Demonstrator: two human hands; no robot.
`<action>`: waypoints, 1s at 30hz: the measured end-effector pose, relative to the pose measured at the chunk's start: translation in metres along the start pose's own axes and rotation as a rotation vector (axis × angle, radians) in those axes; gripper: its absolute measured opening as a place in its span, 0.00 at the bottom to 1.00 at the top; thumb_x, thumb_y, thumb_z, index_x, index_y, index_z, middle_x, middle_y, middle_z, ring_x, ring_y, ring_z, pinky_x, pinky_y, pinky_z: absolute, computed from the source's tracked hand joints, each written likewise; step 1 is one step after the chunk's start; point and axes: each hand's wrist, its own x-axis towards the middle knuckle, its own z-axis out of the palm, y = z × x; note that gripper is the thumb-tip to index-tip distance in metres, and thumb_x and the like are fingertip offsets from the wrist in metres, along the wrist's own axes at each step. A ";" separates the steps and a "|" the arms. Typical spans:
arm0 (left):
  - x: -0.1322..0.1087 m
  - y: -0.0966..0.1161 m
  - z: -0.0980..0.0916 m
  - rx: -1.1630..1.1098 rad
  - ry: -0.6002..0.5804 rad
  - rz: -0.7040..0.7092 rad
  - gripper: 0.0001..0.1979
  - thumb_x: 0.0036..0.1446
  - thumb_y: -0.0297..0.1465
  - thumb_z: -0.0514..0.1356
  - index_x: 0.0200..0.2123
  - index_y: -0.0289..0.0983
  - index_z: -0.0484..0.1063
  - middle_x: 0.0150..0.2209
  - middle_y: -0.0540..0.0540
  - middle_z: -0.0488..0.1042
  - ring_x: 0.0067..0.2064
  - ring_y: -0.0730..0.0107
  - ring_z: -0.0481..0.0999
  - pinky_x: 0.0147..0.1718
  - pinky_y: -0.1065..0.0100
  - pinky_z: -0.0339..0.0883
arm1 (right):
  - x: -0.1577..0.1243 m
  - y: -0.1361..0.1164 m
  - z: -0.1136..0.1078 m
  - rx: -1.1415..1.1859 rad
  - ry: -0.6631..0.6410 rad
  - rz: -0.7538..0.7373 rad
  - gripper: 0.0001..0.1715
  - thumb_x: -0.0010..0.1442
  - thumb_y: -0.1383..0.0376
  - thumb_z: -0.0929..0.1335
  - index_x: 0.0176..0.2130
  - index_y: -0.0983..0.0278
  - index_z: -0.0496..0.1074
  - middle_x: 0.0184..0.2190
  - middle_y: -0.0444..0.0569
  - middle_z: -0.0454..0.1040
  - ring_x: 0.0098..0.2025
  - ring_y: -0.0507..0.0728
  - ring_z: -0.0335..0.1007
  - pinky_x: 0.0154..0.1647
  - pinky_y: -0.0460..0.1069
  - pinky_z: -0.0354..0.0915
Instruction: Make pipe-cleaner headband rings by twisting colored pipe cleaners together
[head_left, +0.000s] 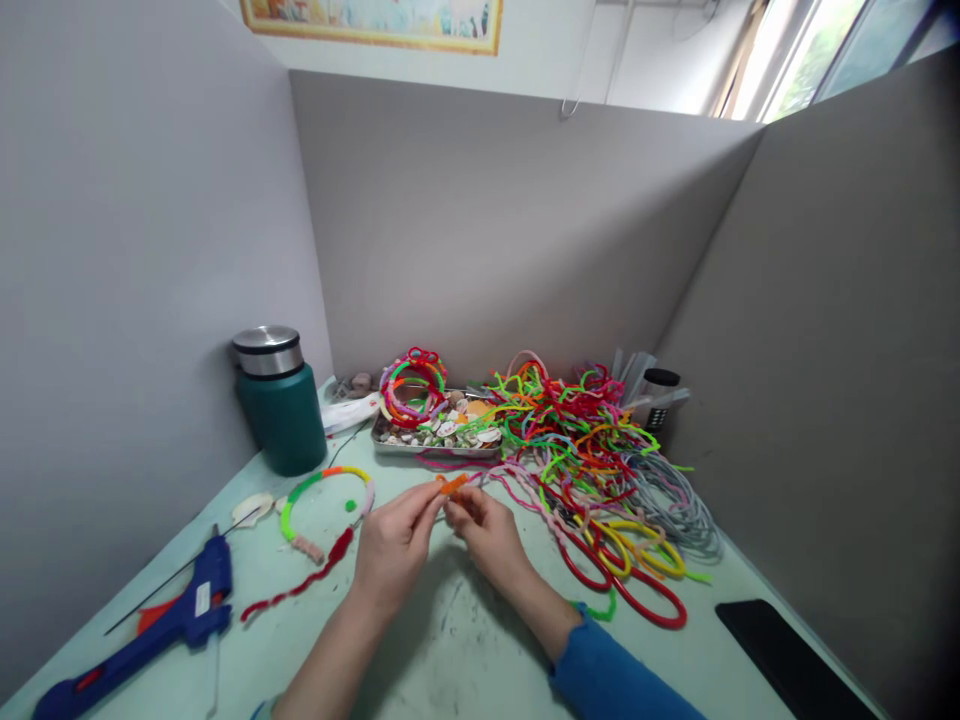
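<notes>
Near the middle of the table, my left hand (pixel 399 540) pinches the left end of a short orange fuzzy piece (pixel 453 485). Close beside it, my right hand (pixel 487 530) has its fingers closed at the right end of the same piece. A thin pale strand seems to run from the piece toward the right. Left of my hands lies a multicoloured fuzzy ring (pixel 302 487), open at the bottom, in green, orange, yellow and pink. A twisted dark red strand (pixel 300 588) lies below it, with a small green bit (pixel 350 506) inside the ring.
A blue glue gun (pixel 180 610) and green bottle (pixel 281 410) stand at left. Behind my hands, a metal tray (pixel 435 450) holds pale pieces and stacked rings (pixel 412 390). Tangled strands (pixel 570 420), red-handled scissors (pixel 652 600) and a black phone-like object (pixel 787 655) are right.
</notes>
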 end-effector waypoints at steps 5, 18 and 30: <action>-0.002 -0.005 0.001 0.184 0.038 0.091 0.11 0.59 0.30 0.54 0.43 0.40 0.73 0.43 0.46 0.78 0.45 0.64 0.76 0.51 0.59 0.63 | -0.006 -0.004 -0.003 -0.353 0.063 -0.183 0.17 0.58 0.62 0.65 0.48 0.62 0.68 0.39 0.51 0.74 0.38 0.57 0.69 0.35 0.49 0.64; -0.005 -0.008 0.010 0.310 -0.175 0.331 0.12 0.59 0.27 0.52 0.42 0.40 0.73 0.44 0.45 0.77 0.37 0.67 0.78 0.34 0.70 0.71 | 0.007 -0.034 -0.031 -0.373 0.087 -0.464 0.14 0.58 0.71 0.63 0.42 0.61 0.72 0.42 0.49 0.72 0.46 0.57 0.64 0.49 0.53 0.59; -0.005 0.008 0.006 0.123 -0.361 -0.059 0.07 0.58 0.31 0.53 0.40 0.39 0.62 0.35 0.46 0.76 0.33 0.65 0.76 0.29 0.70 0.63 | 0.009 -0.032 -0.035 -0.282 -0.119 -0.284 0.10 0.56 0.73 0.63 0.34 0.63 0.73 0.33 0.47 0.74 0.38 0.54 0.69 0.41 0.48 0.62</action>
